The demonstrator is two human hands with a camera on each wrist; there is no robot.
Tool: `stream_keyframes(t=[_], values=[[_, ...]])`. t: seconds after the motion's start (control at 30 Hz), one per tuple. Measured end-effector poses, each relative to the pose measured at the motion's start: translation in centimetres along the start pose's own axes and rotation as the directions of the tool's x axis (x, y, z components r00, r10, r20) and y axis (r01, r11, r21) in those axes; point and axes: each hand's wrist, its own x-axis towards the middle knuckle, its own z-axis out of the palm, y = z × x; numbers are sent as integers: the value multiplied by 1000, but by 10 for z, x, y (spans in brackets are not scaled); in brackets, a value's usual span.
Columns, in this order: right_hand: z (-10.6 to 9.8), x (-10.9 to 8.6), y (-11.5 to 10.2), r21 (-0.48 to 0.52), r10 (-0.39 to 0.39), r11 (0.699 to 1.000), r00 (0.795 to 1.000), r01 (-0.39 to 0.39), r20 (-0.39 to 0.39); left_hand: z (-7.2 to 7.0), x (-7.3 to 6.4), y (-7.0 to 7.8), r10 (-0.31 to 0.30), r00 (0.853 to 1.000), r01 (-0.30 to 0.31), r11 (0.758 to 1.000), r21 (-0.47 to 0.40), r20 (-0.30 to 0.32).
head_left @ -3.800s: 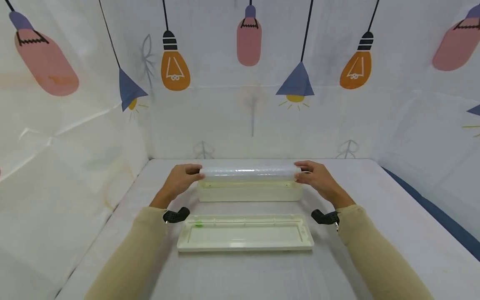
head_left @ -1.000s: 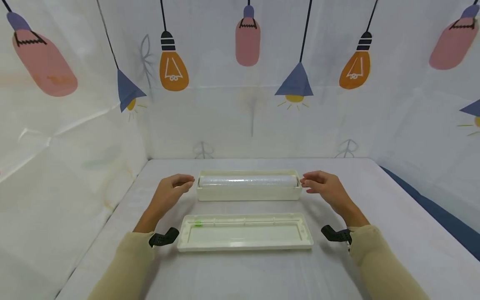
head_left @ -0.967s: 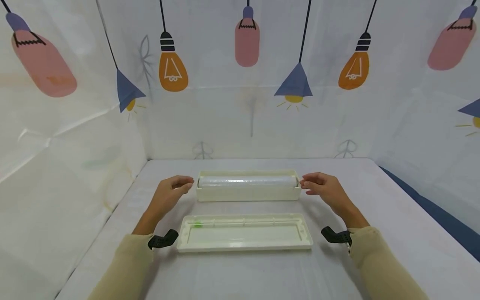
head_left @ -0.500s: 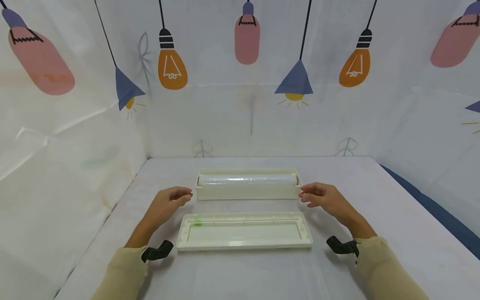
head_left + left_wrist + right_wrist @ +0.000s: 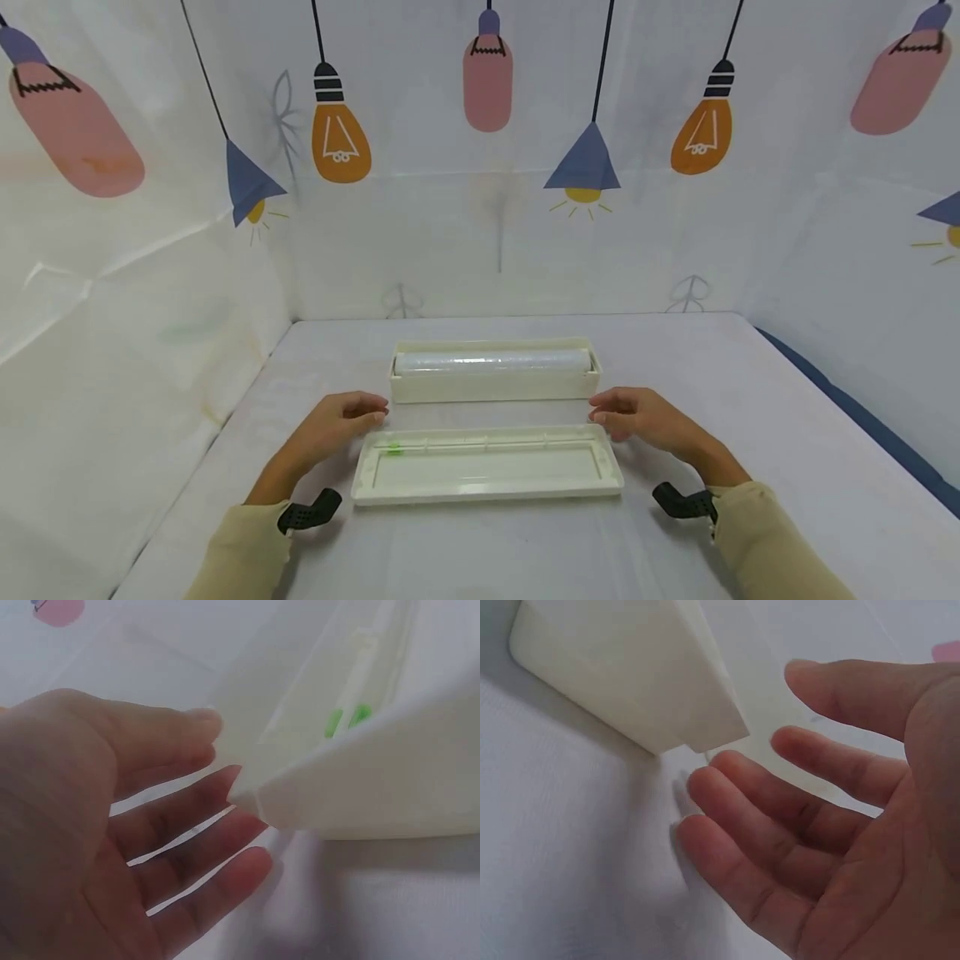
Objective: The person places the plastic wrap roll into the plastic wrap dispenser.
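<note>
A clear roll of cling film (image 5: 491,361) lies inside the long cream plastic box (image 5: 495,389) at the back. In front of it lies the box's shallow cream lid (image 5: 487,473), inner side up, with a green mark near its far left corner. My left hand (image 5: 330,427) is at that corner; in the left wrist view, its fingertips are at the lid's edge (image 5: 375,780), whether touching I cannot tell. At the far right corner of the lid hovers my right hand (image 5: 651,422), fingers loosely bent. Its wrist view shows nothing between thumb and fingers (image 5: 742,810).
Both box and lid rest on a white-covered table (image 5: 487,550). Behind the table hangs a white sheet (image 5: 442,233) printed with lamps and bulbs. Each wrist carries a black camera mount (image 5: 309,510).
Earlier both hands held the film roll above the box by its ends. The roll was lowered in and let go. Since then both hands have come nearer, from the box's ends to the lid's far corners.
</note>
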Motion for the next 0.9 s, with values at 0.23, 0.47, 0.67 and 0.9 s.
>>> stream_keyframes(t=[0.23,0.47,0.67,0.9], values=[[-3,-2,3,-71,-20,997,1000,21,14,-5,2,-3,12,997,-11,1000,-4,81],[1,-4,9,-122,1,993,999,5,53,-7,-6,-11,2,986,5,999,-42,165],[2,-3,7,-179,-11,984,998,23,63,-7,-9,-12,21,981,-19,1000,-12,195],[2,-1,8,-218,13,976,998,0,58,-8,-4,-14,65,975,-71,997,19,211]])
